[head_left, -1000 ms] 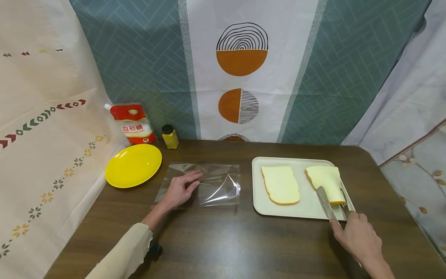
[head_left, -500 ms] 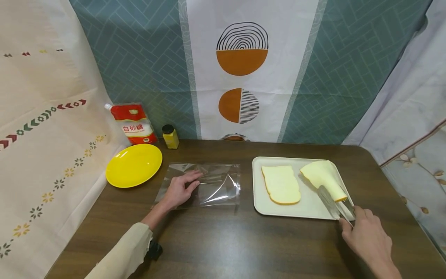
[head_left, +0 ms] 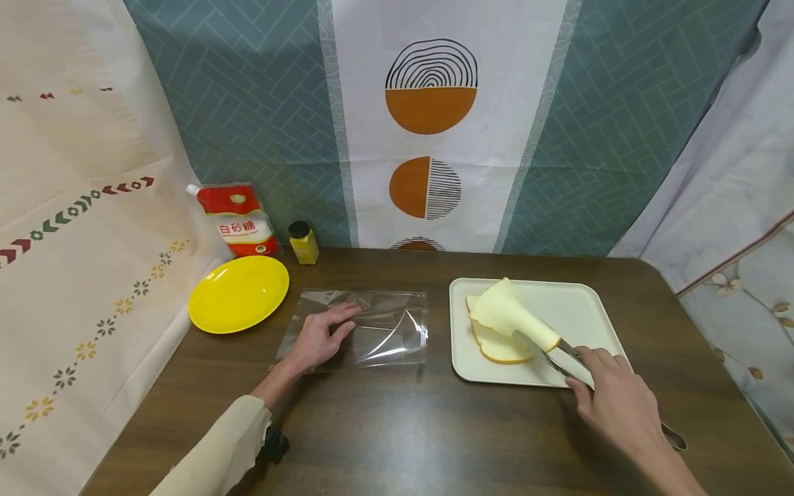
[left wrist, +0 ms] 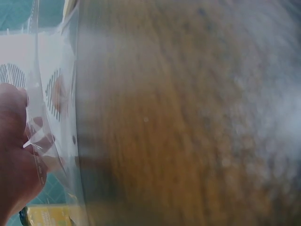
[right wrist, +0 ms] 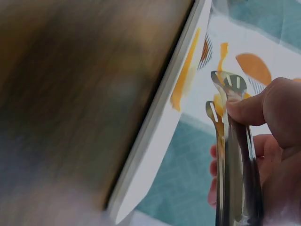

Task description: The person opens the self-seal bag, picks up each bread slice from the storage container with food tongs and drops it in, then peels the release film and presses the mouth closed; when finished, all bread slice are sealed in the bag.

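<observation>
My left hand (head_left: 322, 337) rests on a clear plastic bag (head_left: 397, 348) lying on the table, its fingers relaxed. In the left wrist view the clear film (left wrist: 69, 94) stands close beside the hand. My right hand (head_left: 620, 399) grips metal tongs (head_left: 544, 356). Their tips pinch one end of a bread slice (head_left: 511, 313), which curls there and fans out at its far end. This slice hangs over a second bread slice (head_left: 502, 350) on the left part of the cream tray (head_left: 571, 310), covering much of it. In the right wrist view the thumb presses the tongs (right wrist: 230, 165).
A yellow plate (head_left: 238, 296) stands at the left. Behind it are a red and white sugar pouch (head_left: 242, 227) and a yellow bottle with a black cap (head_left: 303, 246). Patterned cloths hang around the brown table (head_left: 397, 427).
My right hand has lifted the right-hand bread slice with the tongs and carried it left, over the other slice. My left hand has stayed on the bag.
</observation>
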The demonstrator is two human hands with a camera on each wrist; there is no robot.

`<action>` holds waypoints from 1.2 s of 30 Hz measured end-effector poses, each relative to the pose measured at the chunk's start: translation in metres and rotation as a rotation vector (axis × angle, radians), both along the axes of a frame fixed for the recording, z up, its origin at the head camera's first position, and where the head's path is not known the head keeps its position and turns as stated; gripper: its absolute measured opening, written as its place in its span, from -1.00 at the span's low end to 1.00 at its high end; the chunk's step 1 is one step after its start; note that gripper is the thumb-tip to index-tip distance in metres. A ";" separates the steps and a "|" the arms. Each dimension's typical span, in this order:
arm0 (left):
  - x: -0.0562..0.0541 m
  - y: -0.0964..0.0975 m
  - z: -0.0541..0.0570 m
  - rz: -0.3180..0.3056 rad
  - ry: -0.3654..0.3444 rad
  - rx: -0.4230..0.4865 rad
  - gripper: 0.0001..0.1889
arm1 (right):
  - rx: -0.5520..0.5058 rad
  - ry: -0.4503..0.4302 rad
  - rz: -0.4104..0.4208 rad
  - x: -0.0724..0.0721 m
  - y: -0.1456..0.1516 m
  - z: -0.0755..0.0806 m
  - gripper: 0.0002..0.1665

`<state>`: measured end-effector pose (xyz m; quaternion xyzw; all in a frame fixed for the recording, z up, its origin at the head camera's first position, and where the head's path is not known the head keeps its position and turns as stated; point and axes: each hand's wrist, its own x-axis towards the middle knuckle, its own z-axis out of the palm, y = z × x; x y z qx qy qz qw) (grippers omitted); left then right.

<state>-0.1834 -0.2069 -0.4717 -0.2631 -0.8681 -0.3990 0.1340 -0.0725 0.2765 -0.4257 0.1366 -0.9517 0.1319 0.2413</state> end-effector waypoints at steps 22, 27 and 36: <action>-0.001 0.002 -0.002 -0.006 -0.001 0.015 -0.65 | 0.156 -0.018 0.278 -0.026 -0.060 0.014 -0.42; 0.000 0.002 -0.004 -0.009 0.007 0.001 -0.64 | 0.184 -0.076 0.305 -0.036 -0.071 0.015 -0.44; 0.000 0.004 0.001 0.003 -0.004 -0.014 -0.64 | 0.219 -0.122 0.371 -0.057 -0.096 0.017 -0.49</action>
